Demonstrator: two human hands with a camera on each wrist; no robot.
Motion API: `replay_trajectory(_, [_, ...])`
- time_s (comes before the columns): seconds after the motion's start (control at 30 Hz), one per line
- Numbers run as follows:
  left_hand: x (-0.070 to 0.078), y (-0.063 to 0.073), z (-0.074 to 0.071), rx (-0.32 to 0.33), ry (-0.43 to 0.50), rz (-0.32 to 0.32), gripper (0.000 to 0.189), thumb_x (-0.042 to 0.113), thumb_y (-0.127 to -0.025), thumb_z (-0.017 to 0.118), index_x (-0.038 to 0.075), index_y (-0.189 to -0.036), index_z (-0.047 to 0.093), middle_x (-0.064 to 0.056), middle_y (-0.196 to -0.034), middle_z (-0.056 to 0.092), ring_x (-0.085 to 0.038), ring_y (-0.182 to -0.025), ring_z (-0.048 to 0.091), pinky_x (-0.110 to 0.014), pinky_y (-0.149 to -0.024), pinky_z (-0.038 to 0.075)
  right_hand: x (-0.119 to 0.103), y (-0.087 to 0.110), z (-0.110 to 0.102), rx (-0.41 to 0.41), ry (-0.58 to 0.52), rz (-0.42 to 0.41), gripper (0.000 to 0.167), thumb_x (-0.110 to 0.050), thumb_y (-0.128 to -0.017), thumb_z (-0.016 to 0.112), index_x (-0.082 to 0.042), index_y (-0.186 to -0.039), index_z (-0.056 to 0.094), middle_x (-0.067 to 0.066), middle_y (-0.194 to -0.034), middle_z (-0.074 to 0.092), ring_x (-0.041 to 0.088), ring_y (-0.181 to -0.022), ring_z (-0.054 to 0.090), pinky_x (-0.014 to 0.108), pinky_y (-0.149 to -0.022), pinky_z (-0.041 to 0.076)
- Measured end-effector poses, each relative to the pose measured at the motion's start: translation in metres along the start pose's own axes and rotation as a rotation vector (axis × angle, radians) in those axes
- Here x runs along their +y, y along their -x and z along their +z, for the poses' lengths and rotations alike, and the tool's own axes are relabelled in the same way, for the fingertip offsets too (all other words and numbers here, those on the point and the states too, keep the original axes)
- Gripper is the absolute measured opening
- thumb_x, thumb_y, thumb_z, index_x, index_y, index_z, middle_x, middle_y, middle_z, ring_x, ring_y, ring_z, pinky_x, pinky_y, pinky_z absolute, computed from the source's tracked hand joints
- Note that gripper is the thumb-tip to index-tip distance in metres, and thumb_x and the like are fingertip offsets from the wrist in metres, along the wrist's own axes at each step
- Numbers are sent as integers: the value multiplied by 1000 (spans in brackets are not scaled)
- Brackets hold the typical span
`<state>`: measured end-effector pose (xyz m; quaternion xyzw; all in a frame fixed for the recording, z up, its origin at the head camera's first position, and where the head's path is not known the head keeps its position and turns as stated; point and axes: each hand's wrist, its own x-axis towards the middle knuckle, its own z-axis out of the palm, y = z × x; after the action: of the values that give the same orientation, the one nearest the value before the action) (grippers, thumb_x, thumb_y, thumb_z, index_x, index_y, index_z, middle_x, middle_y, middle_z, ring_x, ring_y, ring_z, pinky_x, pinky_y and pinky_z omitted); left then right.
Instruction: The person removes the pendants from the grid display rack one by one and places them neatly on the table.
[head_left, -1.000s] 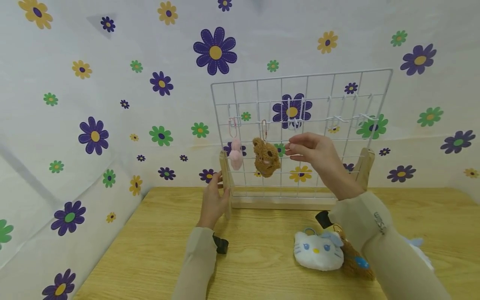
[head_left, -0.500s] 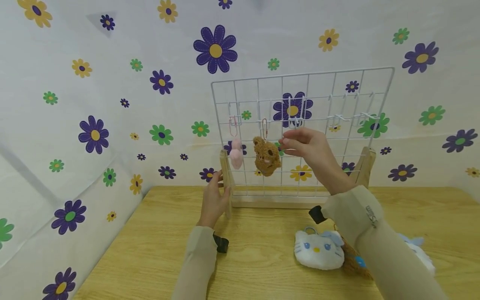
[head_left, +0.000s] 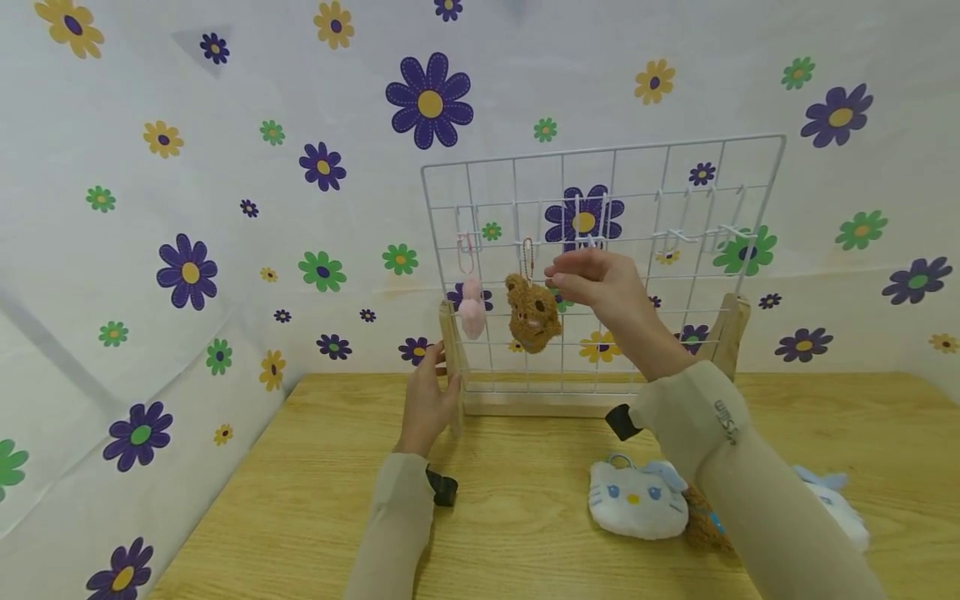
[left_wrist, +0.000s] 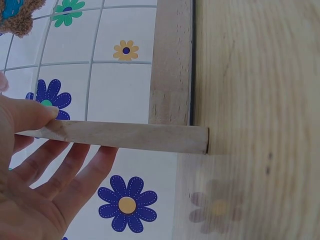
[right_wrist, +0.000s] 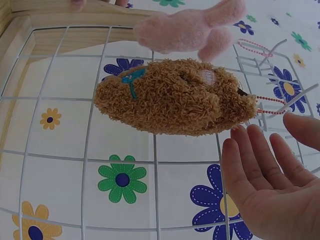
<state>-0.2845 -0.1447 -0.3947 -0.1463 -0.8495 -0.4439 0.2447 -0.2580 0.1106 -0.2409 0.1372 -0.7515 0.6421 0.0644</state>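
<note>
My left hand (head_left: 430,400) grips the wooden side leg (left_wrist: 130,136) of a white wire grid rack, thumb on one side and fingers on the other. A brown curly plush bear keychain (head_left: 534,315) hangs by a red bead chain from a hook on the grid. Beside it, further left, hangs a pink plush keychain (head_left: 472,308) with long ears. My right hand (head_left: 603,287) is raised just right of the bear, its fingers (right_wrist: 255,150) extended close to the bear's head and holding nothing.
On the table (head_left: 315,500) at the front right lie a white cat-face plush (head_left: 637,500), a brown plush (head_left: 705,521) partly behind my right sleeve, and another white-and-blue plush (head_left: 840,508). Bare white hooks (head_left: 671,237) stick out at the grid's right side.
My right hand has moved left and slightly up, closer to the bear and its chain. The left hand stays on the wooden leg, and the hanging plushes keep their places.
</note>
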Motion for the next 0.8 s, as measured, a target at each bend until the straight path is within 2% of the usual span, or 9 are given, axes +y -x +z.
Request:
replay_trajectory(0.3, [2, 0, 0, 1, 13, 5, 46, -10, -92, 65, -5, -136, 51, -29, -125, 62, -41, -103, 66, -51, -87, 59, -2, -3, 6, -25, -2, 7, 36, -5, -103, 57, 6, -138, 52, 19, -137, 60, 28, -124, 58, 37, -107, 47])
replay_trajectory(0.5, [2, 1, 0, -12, 13, -14, 47, -9, -93, 65, -4, -137, 50, -29, -127, 62, -41, -103, 66, -52, -84, 60, -3, -7, 9, -42, 30, 4, 38, -6, -102, 60, 6, -138, 53, 18, -138, 60, 26, -123, 57, 37, -106, 47])
replay_trajectory(0.8, [0, 0, 0, 2, 10, 6, 47, -9, -92, 66, -5, -136, 51, -29, -125, 62, -41, -103, 66, -52, -86, 59, -5, -14, 14, -52, 29, 7, 36, -5, -102, 60, 4, -137, 56, 18, -135, 62, 27, -123, 58, 39, -110, 43])
